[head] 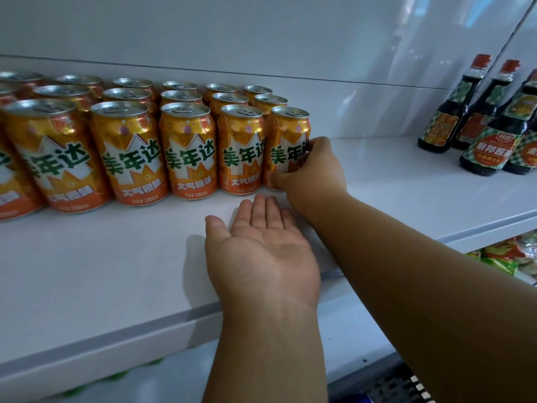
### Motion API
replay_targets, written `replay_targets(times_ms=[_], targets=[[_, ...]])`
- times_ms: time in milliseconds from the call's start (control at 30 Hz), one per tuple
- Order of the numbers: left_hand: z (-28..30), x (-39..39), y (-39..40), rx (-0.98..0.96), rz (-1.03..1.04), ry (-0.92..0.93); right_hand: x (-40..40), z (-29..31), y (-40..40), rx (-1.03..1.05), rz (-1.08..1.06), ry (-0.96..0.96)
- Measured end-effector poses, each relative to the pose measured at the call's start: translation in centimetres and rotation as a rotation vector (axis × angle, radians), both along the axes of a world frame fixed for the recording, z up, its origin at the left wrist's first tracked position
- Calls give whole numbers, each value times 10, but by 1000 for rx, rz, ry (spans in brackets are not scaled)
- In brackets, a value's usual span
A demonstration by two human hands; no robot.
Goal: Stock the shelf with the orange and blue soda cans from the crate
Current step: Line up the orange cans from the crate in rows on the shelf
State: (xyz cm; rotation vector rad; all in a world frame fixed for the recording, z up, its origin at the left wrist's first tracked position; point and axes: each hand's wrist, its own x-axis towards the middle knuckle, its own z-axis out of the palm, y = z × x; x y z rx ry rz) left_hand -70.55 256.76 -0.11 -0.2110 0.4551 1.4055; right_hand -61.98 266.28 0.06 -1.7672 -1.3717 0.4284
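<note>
Orange soda cans (186, 149) already fill the left half of the shelf (96, 257), three rows deep as far as I can see, labels facing me and lined up fairly evenly. Working across, the front row ends at the rightmost can (286, 146), and that one is the can in hand now. My left hand (261, 251) lies on the shelf board just in front of the row, palm up, fingers loosely spread, holding nothing. My right hand (311, 167) is wrapped around the right side of that last can, thumb low near its base — I judge it is being seated or nudged into line with its neighbour, which it appears to touch.

Further right the board is bare, then a group of dark sauce bottles (491, 126) stands well apart near the edge of view. No blue cans show on this level, and the crate is out of sight, so a good share of the job looks undone.

The risk I see: pushing too hard sideways with the right hand could tip this can into the next and knock the front row askew. My right forearm crosses close above the left fingers, too — pulling either arm back carelessly might catch the can and drag it off the front edge.
</note>
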Motion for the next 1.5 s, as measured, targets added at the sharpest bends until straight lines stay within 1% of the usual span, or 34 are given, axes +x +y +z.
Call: replay_targets(times_ms=[433, 800, 933, 1100, 1200, 1267, 1333, 1400, 1500], targets=[[0, -1, 1, 13, -18, -21, -6, 2, 3, -22, -24, -20], [0, -2, -2, 80, 13, -12, -8, 12, -4, -79, 3, -43], [6, -2, -12, 122, 49, 40, -8, 23, -34, -59, 25, -35], [13, 4, -35, 195, 88, 136, -4, 26, -105, 123, -1, -16], [15, 18, -64, 238, 12, 206, 2, 22, -161, 191, -6, 14], [9, 32, -91, 253, -83, 275, 10, 18, -200, 201, -9, 18], [0, 49, -117, 266, -190, 298, 20, 11, -237, 188, -28, 12], [-9, 69, -142, 261, -292, 304, 36, -3, -267, 182, -91, 26], [-29, 104, -172, 227, -449, 304, 68, -32, -303, 144, -250, 56]])
